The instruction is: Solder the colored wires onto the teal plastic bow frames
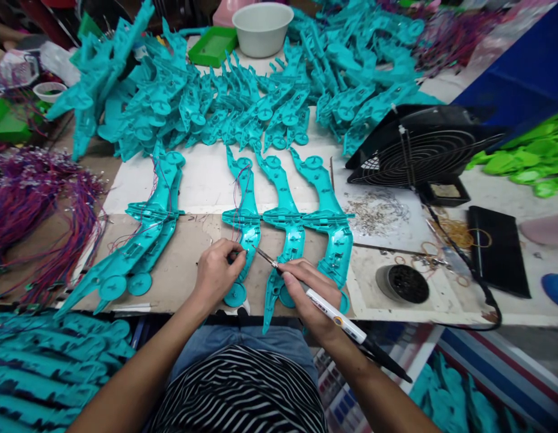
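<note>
In the head view, the right hand [311, 293] grips a white-bodied soldering iron [333, 316], its fingers and thumb closed around the handle. The metal tip reaches over the lower half of a turquoise shell [251, 231], just beside the left fingertips; whether it touches, I cannot tell. The left hand [218, 270] is curled, thumb and forefinger drawn close together at the shell's edge; whether they pinch a wire is too small to tell. Thin red wires [237, 195] lie along that shell, beyond the left fingertips. Two more shells [283, 207] lie to its right, partly beneath the right fingers. Farther beyond both hands' fingers spreads a heap of turquoise parts [256, 108]; right of the right fingers stands a black fan [414, 153], with a cup of dark bits [404, 284] nearer.
</note>
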The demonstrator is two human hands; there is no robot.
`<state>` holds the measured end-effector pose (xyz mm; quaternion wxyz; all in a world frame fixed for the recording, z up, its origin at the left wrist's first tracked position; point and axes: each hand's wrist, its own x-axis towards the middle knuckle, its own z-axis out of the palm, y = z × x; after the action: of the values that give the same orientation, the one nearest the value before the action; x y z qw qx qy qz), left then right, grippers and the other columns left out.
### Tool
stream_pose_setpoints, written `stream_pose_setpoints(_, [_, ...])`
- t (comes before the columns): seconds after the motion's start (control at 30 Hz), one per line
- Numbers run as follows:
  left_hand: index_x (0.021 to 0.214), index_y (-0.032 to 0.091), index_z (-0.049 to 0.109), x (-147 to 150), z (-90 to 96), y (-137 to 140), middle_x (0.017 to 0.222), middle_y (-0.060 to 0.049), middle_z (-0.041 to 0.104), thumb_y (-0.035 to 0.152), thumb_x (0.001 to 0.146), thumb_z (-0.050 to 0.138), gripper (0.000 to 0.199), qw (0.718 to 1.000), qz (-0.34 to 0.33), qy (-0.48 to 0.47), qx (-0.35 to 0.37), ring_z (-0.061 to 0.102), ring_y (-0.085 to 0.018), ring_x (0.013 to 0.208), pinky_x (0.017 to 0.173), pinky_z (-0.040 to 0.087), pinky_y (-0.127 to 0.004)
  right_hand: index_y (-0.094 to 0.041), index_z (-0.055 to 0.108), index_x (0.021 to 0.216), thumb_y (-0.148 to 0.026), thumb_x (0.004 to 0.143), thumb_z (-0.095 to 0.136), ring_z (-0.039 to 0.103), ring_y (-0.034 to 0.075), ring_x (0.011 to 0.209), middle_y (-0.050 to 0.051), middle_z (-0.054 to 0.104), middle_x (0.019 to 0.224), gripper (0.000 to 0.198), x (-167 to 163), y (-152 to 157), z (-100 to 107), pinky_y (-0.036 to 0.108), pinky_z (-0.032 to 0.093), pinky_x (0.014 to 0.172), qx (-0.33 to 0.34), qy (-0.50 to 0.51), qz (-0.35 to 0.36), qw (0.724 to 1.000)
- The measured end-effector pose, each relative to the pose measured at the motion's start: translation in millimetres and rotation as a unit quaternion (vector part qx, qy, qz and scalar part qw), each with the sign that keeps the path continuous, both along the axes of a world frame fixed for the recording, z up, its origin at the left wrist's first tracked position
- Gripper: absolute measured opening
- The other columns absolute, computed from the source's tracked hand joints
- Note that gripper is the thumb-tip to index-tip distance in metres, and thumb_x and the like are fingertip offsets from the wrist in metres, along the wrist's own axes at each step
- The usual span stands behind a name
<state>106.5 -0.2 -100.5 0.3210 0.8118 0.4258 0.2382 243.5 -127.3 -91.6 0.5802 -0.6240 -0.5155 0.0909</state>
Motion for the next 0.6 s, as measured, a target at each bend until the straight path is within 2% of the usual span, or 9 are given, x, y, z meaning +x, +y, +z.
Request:
stream_pose_setpoints(0.43, [0.07, 0.017, 0.064, 2, -2.0, -1, 0.066, 0.001, 0.058, 0.016, 0.078, 0.059, 0.009, 1.0, -0.003, 0.021, 0.02, 0.055, -0.013, 0.064, 0.063, 0.04, -0.024, -0.02, 0.073, 0.09, -0.019, 0.089, 0.057, 0.069, 0.016, 0.074, 0.004, 0.073, 0.08, 0.016, 8, -3, 8, 0.028, 0.057, 0.067, -0.024, -0.012, -0.021, 0.999])
stream_pose_setpoints(0.6, [0.075, 0.018, 0.062, 0, -0.8, -4, 0.073, -0.001, 0.06, 0.017, 0.083, 0.055, 0.011, 0.997, -0.017, 0.053, 0.057, 0.058, -0.016, 0.071, 0.068, 0.044, -0.027, -0.023, 0.071, 0.106, -0.025, 0.092, 0.055, 0.071, 0.017, 0.078, 0.004, 0.075, 0.09, 0.021, 32, -3, 4, 0.03, 0.059, 0.074, -0.049, -0.055, -0.045, 0.996])
